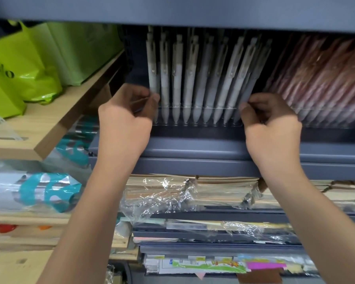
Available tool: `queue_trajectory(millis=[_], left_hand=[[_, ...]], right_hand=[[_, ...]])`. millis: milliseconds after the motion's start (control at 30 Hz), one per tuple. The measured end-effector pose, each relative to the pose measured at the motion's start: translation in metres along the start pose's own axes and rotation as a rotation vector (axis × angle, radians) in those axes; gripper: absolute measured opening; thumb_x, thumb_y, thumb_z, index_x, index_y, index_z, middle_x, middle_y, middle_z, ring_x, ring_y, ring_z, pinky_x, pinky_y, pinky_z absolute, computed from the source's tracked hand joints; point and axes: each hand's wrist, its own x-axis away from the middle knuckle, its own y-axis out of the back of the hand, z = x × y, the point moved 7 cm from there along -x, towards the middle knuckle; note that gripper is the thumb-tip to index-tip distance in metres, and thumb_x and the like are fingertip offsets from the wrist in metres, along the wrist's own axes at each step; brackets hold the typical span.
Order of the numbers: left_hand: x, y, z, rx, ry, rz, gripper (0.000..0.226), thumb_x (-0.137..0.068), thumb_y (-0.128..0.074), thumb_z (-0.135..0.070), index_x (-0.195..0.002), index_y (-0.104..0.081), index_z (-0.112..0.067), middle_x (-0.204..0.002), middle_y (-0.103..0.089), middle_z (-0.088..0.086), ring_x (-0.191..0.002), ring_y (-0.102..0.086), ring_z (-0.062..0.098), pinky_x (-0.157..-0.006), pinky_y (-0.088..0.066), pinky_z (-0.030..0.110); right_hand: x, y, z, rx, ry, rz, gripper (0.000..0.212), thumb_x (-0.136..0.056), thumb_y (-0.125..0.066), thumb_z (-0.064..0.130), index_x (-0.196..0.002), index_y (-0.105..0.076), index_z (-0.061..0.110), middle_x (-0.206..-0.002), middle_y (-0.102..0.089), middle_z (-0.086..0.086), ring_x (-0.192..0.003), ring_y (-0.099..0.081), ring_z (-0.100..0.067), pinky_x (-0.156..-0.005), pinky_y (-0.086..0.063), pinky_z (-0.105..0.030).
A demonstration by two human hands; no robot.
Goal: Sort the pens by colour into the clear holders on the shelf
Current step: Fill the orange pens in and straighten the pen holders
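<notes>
A clear holder (197,111) stands on the blue-grey shelf (197,148), filled with several pale grey-white pens (190,78) standing tip down in a row. My left hand (125,119) grips the holder's left end, thumb against its front wall. My right hand (271,121) pinches the holder's right end with curled fingers. Right of it, a second clear holder (324,121) carries several reddish-pink pens (324,78). One darker grey pen (252,80) leans at the right end of the pale row.
An upper shelf edge (172,11) hangs low over the pens. Green bags (29,64) sit on a wooden shelf (49,124) to the left. Below lie shrink-wrapped paper stacks (193,191) and stationery packs (213,263).
</notes>
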Motion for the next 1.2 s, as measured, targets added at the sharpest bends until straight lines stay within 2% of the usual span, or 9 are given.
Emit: queue_trajectory(millis=[200,333,433,500,667,767,900,1000,1200], left_hand=[[0.003,0.000,-0.004,-0.051,0.007,0.003,0.008,-0.091,-0.069,-0.019,-0.096,-0.063,-0.017,-0.089,-0.071,-0.002,-0.083,-0.070,0.010,-0.077,-0.055,0.028],[0.009,0.008,-0.018,-0.158,-0.057,-0.081,0.011,-0.089,-0.069,-0.022,-0.097,-0.063,-0.018,-0.090,-0.070,-0.003,-0.083,-0.068,0.004,-0.077,-0.053,0.022],[0.017,0.007,-0.033,-0.307,-0.155,-0.148,0.012,-0.087,-0.067,-0.023,-0.094,-0.071,-0.015,-0.099,-0.070,0.005,-0.088,-0.067,0.020,-0.084,-0.053,0.036],[0.020,0.002,-0.036,-0.337,-0.156,-0.157,0.017,-0.088,-0.067,-0.024,-0.096,-0.077,-0.013,-0.105,-0.070,0.005,-0.092,-0.066,0.022,-0.086,-0.052,0.036],[0.019,-0.002,-0.039,-0.359,-0.128,-0.187,0.018,-0.088,-0.070,-0.026,-0.097,-0.080,-0.013,-0.109,-0.072,0.001,-0.092,-0.067,0.019,-0.086,-0.051,0.028],[0.019,-0.003,-0.038,-0.358,-0.109,-0.197,0.018,-0.088,-0.071,-0.027,-0.097,-0.081,-0.015,-0.109,-0.072,0.001,-0.091,-0.067,0.018,-0.085,-0.050,0.027],[0.018,-0.002,-0.038,-0.351,-0.105,-0.203,0.017,-0.088,-0.071,-0.027,-0.095,-0.081,-0.014,-0.107,-0.072,0.001,-0.090,-0.066,0.018,-0.083,-0.047,0.026],[0.018,-0.002,-0.037,-0.346,-0.102,-0.200,0.017,-0.088,-0.071,-0.026,-0.095,-0.081,-0.014,-0.106,-0.072,0.000,-0.091,-0.066,0.018,-0.084,-0.047,0.027],[0.021,-0.003,-0.037,-0.362,-0.098,-0.194,0.018,-0.089,-0.070,-0.026,-0.097,-0.080,-0.013,-0.109,-0.071,0.000,-0.092,-0.064,0.016,-0.083,-0.043,0.020]], right_hand=[[-0.001,0.001,0.000,0.009,-0.001,0.017,0.006,-0.092,-0.064,0.027,-0.097,-0.061,0.027,-0.078,-0.061,0.021,-0.071,-0.057,0.007,-0.072,-0.046,-0.020],[-0.001,0.002,0.000,0.028,0.009,0.017,0.009,-0.092,-0.064,0.028,-0.100,-0.064,0.024,-0.077,-0.060,0.022,-0.070,-0.057,0.010,-0.070,-0.045,-0.016],[0.001,0.004,0.001,0.056,0.025,0.014,0.010,-0.092,-0.063,0.029,-0.101,-0.065,0.023,-0.076,-0.059,0.024,-0.069,-0.058,0.002,-0.070,-0.043,-0.015],[0.002,0.006,0.002,0.062,0.034,0.011,0.011,-0.092,-0.063,0.029,-0.100,-0.066,0.023,-0.076,-0.059,0.024,-0.076,-0.058,-0.003,-0.072,-0.042,-0.015],[0.003,0.006,0.003,0.075,0.035,0.016,0.011,-0.092,-0.063,0.029,-0.101,-0.067,0.023,-0.076,-0.058,0.025,-0.080,-0.057,-0.002,-0.066,-0.037,-0.001],[0.004,0.006,0.003,0.076,0.030,0.024,0.012,-0.092,-0.062,0.030,-0.101,-0.067,0.024,-0.076,-0.058,0.025,-0.081,-0.058,-0.003,-0.067,-0.039,-0.006],[0.004,0.007,0.004,0.083,0.035,0.013,0.012,-0.092,-0.063,0.029,-0.100,-0.067,0.023,-0.075,-0.058,0.024,-0.076,-0.058,-0.002,-0.065,-0.037,-0.002],[0.004,0.007,0.004,0.087,0.035,0.008,0.013,-0.092,-0.063,0.029,-0.101,-0.067,0.022,-0.075,-0.060,0.019,-0.074,-0.058,-0.003,-0.068,-0.039,-0.011],[0.005,0.007,0.006,0.098,0.036,0.004,0.013,-0.093,-0.062,0.029,-0.102,-0.067,0.021,-0.077,-0.062,0.014,-0.075,-0.060,-0.006,-0.071,-0.042,-0.016]])
